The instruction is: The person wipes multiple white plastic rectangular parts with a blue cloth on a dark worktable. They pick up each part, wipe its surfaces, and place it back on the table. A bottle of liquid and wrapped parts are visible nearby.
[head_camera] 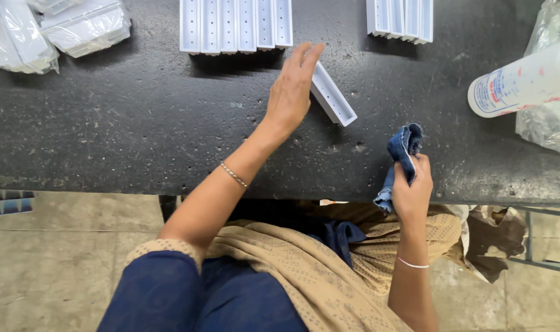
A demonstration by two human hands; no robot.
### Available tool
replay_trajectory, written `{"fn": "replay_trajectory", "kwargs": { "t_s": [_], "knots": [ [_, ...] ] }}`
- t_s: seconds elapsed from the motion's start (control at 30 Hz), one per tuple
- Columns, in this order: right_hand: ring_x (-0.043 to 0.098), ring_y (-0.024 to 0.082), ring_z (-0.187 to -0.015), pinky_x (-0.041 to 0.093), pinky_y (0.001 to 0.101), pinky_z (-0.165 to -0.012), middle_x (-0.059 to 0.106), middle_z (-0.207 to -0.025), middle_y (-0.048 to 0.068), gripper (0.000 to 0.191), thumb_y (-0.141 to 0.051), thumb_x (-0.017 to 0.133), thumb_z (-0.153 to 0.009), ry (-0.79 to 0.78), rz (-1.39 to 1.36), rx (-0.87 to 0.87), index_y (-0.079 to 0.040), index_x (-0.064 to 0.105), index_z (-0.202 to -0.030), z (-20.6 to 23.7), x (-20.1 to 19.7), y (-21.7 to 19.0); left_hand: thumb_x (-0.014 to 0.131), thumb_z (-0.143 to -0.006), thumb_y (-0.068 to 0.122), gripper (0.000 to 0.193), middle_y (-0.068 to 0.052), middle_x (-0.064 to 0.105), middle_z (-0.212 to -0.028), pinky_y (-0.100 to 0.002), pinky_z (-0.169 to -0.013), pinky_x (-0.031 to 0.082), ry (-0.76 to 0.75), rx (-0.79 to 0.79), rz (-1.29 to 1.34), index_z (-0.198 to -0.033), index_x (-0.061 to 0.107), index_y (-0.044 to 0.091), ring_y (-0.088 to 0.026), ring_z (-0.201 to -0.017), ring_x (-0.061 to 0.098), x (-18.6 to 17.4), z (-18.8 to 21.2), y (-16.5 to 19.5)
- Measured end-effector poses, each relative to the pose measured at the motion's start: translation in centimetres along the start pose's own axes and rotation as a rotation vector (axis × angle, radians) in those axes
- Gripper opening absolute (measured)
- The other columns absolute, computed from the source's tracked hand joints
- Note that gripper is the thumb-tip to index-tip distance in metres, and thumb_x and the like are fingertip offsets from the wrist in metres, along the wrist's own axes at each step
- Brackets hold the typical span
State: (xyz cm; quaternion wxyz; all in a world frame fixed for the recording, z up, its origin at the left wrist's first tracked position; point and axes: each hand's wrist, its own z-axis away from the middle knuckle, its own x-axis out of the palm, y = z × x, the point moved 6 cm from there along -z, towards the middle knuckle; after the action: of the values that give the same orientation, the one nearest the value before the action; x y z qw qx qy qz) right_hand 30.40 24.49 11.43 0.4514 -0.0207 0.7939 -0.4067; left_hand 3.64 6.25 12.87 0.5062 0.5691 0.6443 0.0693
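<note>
Clear plastic packages (52,27) at far left of dark table (138,123). Rows of white channel pieces (235,24) along top. Left hand (290,92) open, fingers flat against loose white channel (332,96). Right hand (411,193) clenched around blue denim rag (401,154). White bottle (525,80), blue-red label, lying far right.

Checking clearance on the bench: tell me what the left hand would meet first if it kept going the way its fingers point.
Probably the row of white channel pieces at the table's far edge; the left hand points up toward its right end, though height above the table is unclear.
</note>
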Motion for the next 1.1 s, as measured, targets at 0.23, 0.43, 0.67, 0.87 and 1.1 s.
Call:
{"fn": "replay_trajectory", "kwargs": {
  "t_s": [0.23,0.43,0.67,0.87,1.1],
  "knots": [
    [0.064,0.03,-0.107,0.047,0.0345,-0.095,0.061,-0.12,0.015,0.019,-0.007,0.064,-0.098,-0.012,-0.069,0.015,0.002,0.068,-0.115,0.4,0.8,0.0,0.067,-0.096,0.014,0.058,-0.021,0.047,-0.138,-0.045,-0.103,0.051,0.071,-0.269,0.216,-0.145,0.041,-0.001,-0.039,-0.124,0.06,1.6,1.8,0.1],
    [0.063,0.028,-0.104,0.047,0.0346,-0.094,0.061,-0.117,0.014,0.017,-0.006,0.063,-0.099,-0.035,-0.114,0.013,0.003,0.067,-0.113,0.1,1.7,-1.6,0.07,-0.085,0.016,0.075,-0.022,0.048,-0.131,-0.046,-0.094,0.053,0.038,-0.33,0.358,-0.148,0.033,-0.003,-0.037,-0.11,0.064,4.3,1.7,-0.1],
    [0.063,0.031,-0.105,0.049,0.0355,-0.093,0.06,-0.119,0.015,0.026,0.002,0.06,-0.092,-0.07,-0.096,-0.112,0.002,0.068,-0.117,0.2,3.2,-6.3,0.066,-0.085,0.012,0.051,-0.014,0.061,-0.104,-0.043,-0.084,0.054,-0.177,-0.169,0.321,-0.135,0.06,0.012,-0.032,-0.095,0.066,6.1,0.8,0.7],
    [0.06,0.037,-0.109,0.048,0.0438,-0.096,0.062,-0.124,0.017,0.04,0.008,0.062,-0.081,-0.099,0.13,-0.371,0.003,0.068,-0.12,0.7,5.9,-10.5,0.065,-0.097,0.026,0.037,-0.013,0.065,-0.093,-0.045,-0.077,0.054,-0.172,-0.248,0.295,-0.132,0.064,0.017,-0.034,-0.084,0.068,5.5,2.3,1.1],
    [0.059,0.036,-0.104,0.046,0.0459,-0.088,0.063,-0.126,0.015,0.034,0.007,0.061,-0.082,-0.041,0.279,-0.396,0.002,0.069,-0.114,-3.0,7.1,-9.5,0.058,-0.1,0.034,0.039,-0.017,0.074,-0.109,-0.05,-0.083,0.055,-0.196,-0.27,0.204,-0.138,0.063,0.024,-0.041,-0.101,0.069,6.5,2.1,0.8]
  ]
}}
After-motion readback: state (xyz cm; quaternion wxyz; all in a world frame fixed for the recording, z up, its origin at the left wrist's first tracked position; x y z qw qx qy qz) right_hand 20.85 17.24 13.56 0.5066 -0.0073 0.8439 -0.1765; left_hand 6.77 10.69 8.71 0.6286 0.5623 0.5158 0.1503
